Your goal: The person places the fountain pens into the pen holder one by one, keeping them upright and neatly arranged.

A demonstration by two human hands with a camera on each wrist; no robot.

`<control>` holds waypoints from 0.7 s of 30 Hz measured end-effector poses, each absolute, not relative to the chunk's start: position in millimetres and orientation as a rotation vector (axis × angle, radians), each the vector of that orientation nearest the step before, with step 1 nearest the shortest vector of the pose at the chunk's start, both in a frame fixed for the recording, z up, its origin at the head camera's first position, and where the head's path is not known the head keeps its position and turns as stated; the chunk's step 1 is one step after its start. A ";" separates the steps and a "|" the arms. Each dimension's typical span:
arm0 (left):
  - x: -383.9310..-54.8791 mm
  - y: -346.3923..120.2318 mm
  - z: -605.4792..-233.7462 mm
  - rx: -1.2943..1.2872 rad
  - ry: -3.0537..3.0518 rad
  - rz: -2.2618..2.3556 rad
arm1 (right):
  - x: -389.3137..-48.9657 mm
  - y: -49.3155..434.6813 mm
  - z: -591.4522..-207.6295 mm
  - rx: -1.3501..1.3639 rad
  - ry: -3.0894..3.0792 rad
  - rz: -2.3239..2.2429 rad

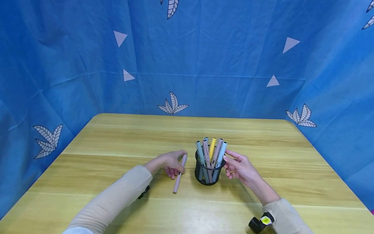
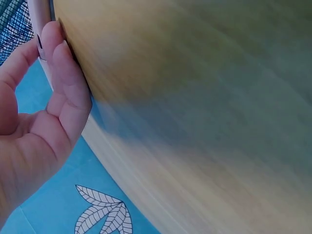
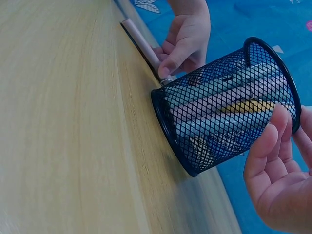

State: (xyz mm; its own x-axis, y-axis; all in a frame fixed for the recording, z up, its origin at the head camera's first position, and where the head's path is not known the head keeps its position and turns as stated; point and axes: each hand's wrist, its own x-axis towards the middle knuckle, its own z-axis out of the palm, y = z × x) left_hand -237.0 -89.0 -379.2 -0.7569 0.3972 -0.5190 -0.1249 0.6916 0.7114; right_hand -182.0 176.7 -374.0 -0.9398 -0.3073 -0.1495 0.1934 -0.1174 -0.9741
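On the table, my left hand (image 1: 172,162) pinches a pale pink capped pen (image 1: 176,186) between thumb and fingers. This pen slants toward the front edge, left of a black mesh pen holder (image 1: 208,183). Upright in the holder stand several pens, among them a yellow pen (image 1: 212,148), a light blue pen (image 1: 222,152) and a grey-green pen (image 1: 200,152). My right hand (image 1: 241,169) grips the holder's right side near the rim, beside the light blue pen. In the right wrist view, its curled fingers (image 3: 265,146) lie against the mesh wall.
The wood-grain table (image 1: 117,136) has rounded far corners. Behind it and along both sides hangs a blue cloth (image 1: 204,48) with white leaf and triangle prints. A black device with a yellow label (image 1: 266,220) is strapped at the right wrist.
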 end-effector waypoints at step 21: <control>-240.4 -95.0 -364.8 0.283 2.157 1.167 | -182.0 177.0 -374.5 -0.142 1.824 -2.125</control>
State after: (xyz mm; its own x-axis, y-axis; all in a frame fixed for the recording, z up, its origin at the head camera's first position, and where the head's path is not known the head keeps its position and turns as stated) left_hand -240.4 -95.0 -364.8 -0.7588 0.4732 -0.4475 -0.1157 0.5783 0.8076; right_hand -182.0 177.0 -374.5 -0.9385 -0.3152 -0.1408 0.1870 -0.1214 -0.9748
